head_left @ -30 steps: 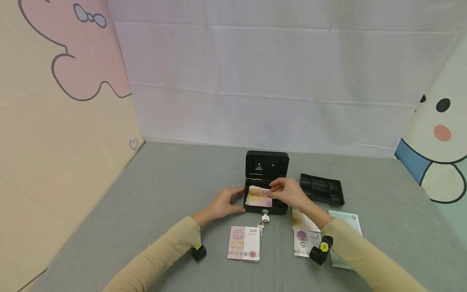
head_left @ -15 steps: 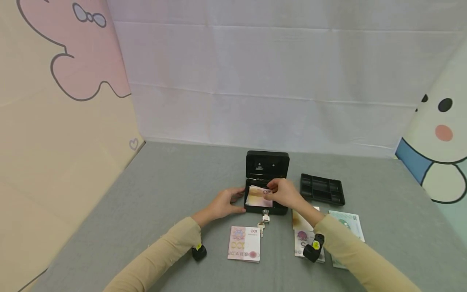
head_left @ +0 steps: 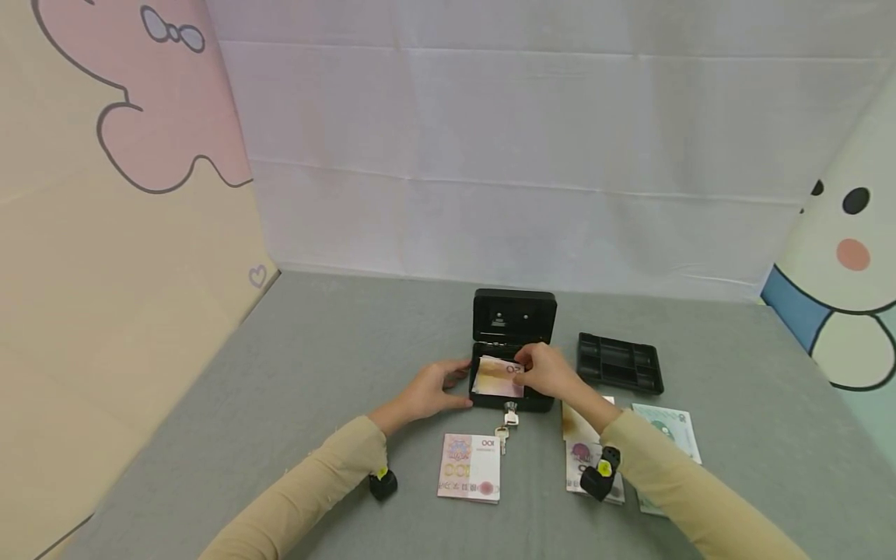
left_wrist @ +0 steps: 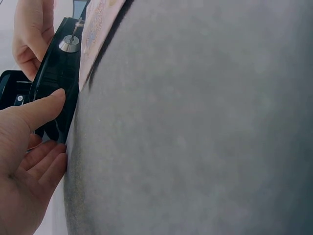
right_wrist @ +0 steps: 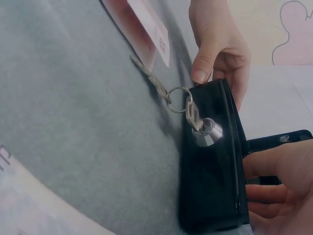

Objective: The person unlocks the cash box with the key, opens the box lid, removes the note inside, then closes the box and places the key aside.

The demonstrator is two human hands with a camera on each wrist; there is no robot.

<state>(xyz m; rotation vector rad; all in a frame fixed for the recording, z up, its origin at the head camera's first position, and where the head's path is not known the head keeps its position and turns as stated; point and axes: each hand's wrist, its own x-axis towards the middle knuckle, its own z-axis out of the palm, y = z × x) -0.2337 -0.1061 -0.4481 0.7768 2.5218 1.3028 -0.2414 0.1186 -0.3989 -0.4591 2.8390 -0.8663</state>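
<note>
A black cash box [head_left: 530, 402] stands with its lid [head_left: 513, 315] raised. Inside it lies a stack of 20 banknotes [head_left: 495, 376]. My left hand [head_left: 429, 390] grips the box's left end, thumb at the front corner and fingers along the side, as the left wrist view also shows. My right hand [head_left: 549, 372] reaches into the box from the right, its thumb and fingers pinching the right edge of the notes. In the right wrist view the fingertips are hidden behind the front wall. A key [right_wrist: 194, 115] sits in the lock, with a second key [right_wrist: 146, 73] on its ring.
Folded 100 banknotes [head_left: 469, 468] lie in front of the box. A black compartment tray [head_left: 619, 364] sits to its right. Brownish notes [head_left: 575, 424], 5 notes [head_left: 578, 467] and green notes [head_left: 682, 429] lie partly beneath the right forearm. A white curtain backs the grey table.
My right hand has shifted slightly left and its forearm has swung a little inward, uncovering more of the green notes. The left hand keeps its place on the box.
</note>
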